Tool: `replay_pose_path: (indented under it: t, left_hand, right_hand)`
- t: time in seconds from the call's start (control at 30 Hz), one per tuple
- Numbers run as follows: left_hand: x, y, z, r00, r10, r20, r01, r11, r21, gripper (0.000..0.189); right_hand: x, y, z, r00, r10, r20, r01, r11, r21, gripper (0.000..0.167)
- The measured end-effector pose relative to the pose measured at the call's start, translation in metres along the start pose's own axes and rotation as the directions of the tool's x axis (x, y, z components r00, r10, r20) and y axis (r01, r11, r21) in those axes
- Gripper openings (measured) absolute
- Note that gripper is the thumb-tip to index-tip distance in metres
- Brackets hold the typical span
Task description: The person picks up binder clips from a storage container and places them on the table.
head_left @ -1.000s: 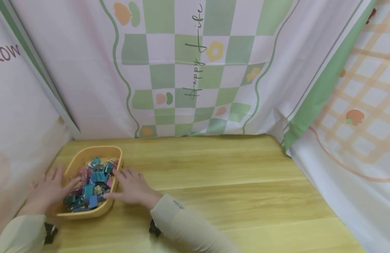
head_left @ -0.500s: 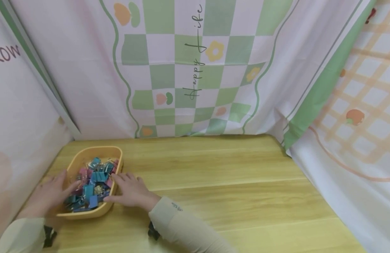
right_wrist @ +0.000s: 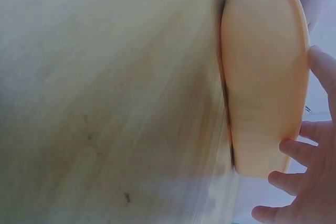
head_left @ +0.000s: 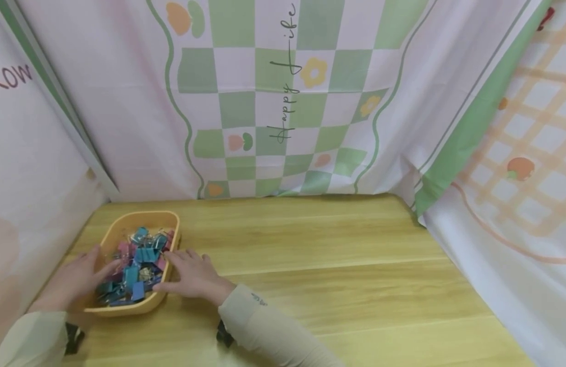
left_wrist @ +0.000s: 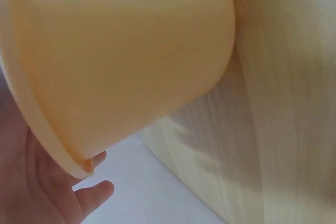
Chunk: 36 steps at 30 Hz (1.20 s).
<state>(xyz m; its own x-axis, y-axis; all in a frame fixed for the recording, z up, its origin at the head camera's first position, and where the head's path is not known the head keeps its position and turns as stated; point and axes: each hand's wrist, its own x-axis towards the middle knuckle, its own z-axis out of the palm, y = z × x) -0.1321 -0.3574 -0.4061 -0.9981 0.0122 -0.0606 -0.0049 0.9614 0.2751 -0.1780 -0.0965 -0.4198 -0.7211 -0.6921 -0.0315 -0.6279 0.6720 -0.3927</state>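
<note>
Spread wide, left hand (head_left: 75, 280) and right hand (head_left: 192, 276) flank the basket (head_left: 150, 219) of clips (head_left: 131, 274), seemingly to steady its 2 sides

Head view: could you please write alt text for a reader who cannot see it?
A person's left hand and right hand are at opposite sides of a yellow container holding blue, teal and pink binder clips. It sits toward the left end of a wood-grain table, with printed curtains behind.
</note>
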Motion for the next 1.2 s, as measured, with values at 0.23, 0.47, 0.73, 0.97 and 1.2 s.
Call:
replay_pose_path:
  t: [0.23,0.47,0.73,0.97,1.2]
  left_hand:
    - [0.0,0.008,-0.001,0.999,0.011,0.035,-0.011,1.0,0.003,0.084]
    - [0.006,0.02,0.007,0.999,0.031,0.018,-0.03,0.997,-0.076,0.081]
    - [0.009,0.047,0.014,0.998,0.045,0.034,-0.04,0.99,-0.138,0.086]
    - [0.011,0.067,0.02,0.997,0.068,0.03,-0.063,0.986,-0.152,0.089]
    - [0.012,0.092,0.027,0.995,0.094,0.021,-0.088,0.978,-0.19,0.088]
  right_hand:
    - [-0.003,0.009,-0.001,1.0,-0.007,-0.012,0.007,1.0,0.018,0.077]
    - [-0.014,0.025,-0.007,1.0,-0.007,-0.016,0.008,0.999,0.051,0.078]
    - [-0.034,0.048,-0.021,1.0,0.001,-0.009,-0.001,0.997,0.075,0.079]
    - [-0.047,0.068,-0.03,1.0,-0.002,0.007,0.002,0.997,0.078,0.08]
    - [-0.066,0.092,-0.038,1.0,-0.002,0.002,0.002,0.994,0.113,0.078]
